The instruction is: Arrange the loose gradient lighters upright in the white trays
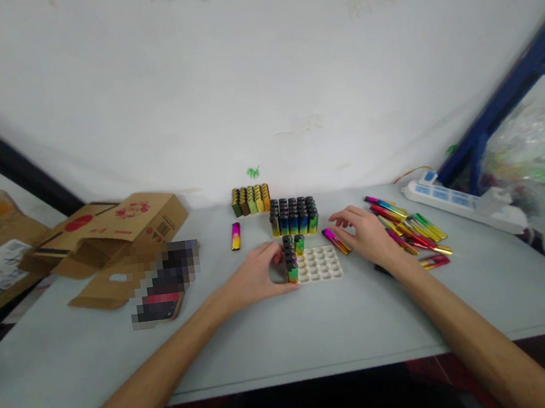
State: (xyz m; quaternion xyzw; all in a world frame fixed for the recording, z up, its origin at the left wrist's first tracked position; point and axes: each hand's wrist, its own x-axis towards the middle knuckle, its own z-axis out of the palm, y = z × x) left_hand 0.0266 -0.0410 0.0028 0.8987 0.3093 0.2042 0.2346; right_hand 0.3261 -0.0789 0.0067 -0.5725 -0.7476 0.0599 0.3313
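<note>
My left hand (254,277) curls around the left edge of a white tray (327,265) with rows of round pockets, thumb at the front corner, fingers behind. Black-topped green-yellow lighters (291,264) stand upright in its left column, and one more green lighter (299,245) stands beside them at the back. My right hand (363,232) hovers to the right of the tray, fingers bent and apart, with nothing seen in them. Close to its fingertips a magenta-and-yellow lighter (337,241) lies slanted on the table.
Behind the tray stands a block of black-topped lighters (294,218), with a gold-topped block (251,200) farther back. Another magenta-yellow lighter (235,236) lies leftward. Shiny coloured lighters (407,230) pile up right, before a power strip (464,203). Cardboard boxes (121,226) and a blurred phone (167,283) lie left.
</note>
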